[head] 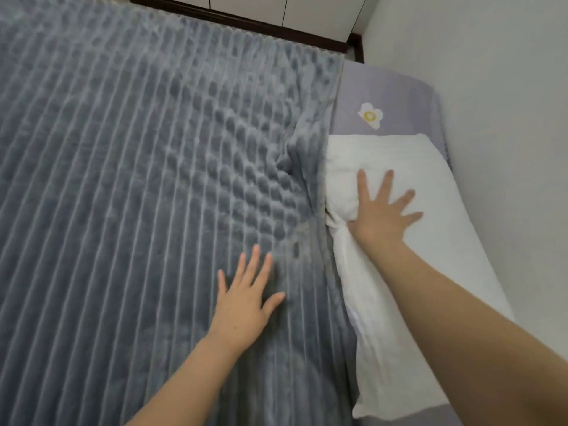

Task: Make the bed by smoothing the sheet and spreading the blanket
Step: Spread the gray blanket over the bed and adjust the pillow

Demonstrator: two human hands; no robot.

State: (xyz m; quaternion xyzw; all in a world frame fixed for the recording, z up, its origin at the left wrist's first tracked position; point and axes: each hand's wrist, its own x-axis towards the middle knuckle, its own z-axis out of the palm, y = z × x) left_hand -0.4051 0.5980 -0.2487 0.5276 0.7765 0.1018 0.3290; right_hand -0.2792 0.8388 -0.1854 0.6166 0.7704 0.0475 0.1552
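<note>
A grey ribbed fleece blanket point(129, 167) lies spread over most of the bed, with a small bunch of folds along its right edge. My left hand point(246, 296) rests flat on it near that edge, fingers straight and spread. To the right lies a white pillow point(430, 272), wrinkled on its left side. My right hand point(382, 210) presses flat on the pillow with fingers splayed. A lilac sheet point(399, 96) with a white flower print shows beyond the pillow.
A white wall point(507, 118) runs close along the bed's right side. The dark wooden bed frame point(246, 21) borders the far edge, with pale panels behind it.
</note>
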